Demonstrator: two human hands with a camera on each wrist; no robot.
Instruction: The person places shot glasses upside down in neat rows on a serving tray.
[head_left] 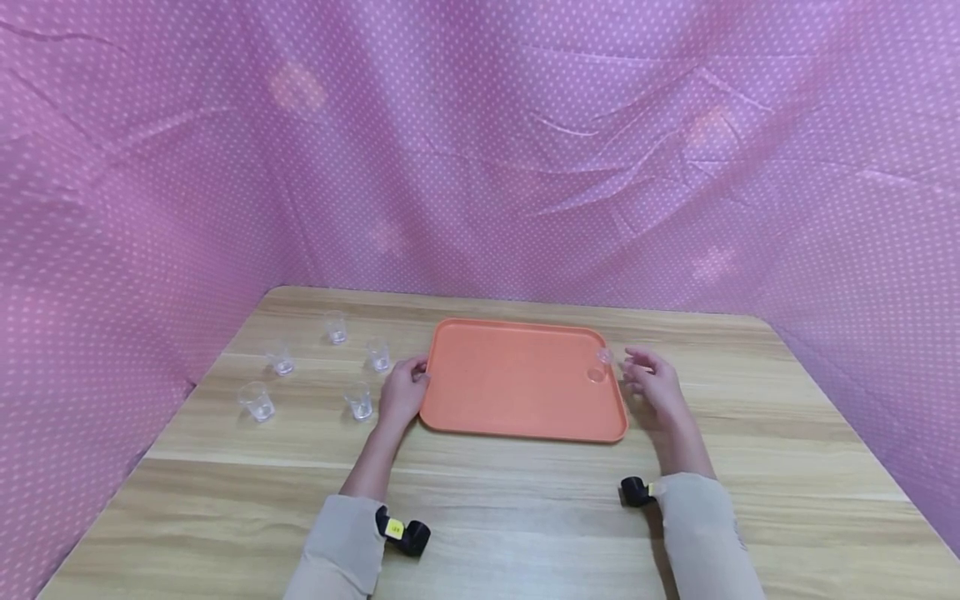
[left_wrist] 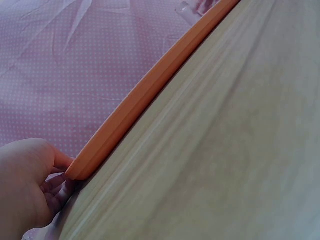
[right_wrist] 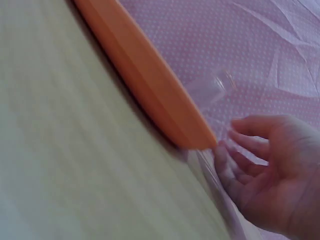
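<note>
An orange tray (head_left: 517, 375) lies on the wooden table between the two hands. My left hand (head_left: 402, 390) grips its left edge; in the left wrist view the thumb and fingers (left_wrist: 61, 161) close around the rim at a corner. Near the tray's right end a small clear glass (head_left: 601, 365) stands upside down, its thick base uppermost. Just outside the right edge is my right hand (head_left: 654, 385), fingers loosely bent and holding nothing. From the right wrist, its fingertips appear right at the tray's rim, with the glass (right_wrist: 210, 91) beyond.
Several more clear glasses stand upright on the table left of the tray, among them one near the left hand (head_left: 359, 402) and a far one (head_left: 336, 327). A pink dotted cloth (head_left: 525, 167) hangs behind and along both sides of the table (head_left: 517, 517).
</note>
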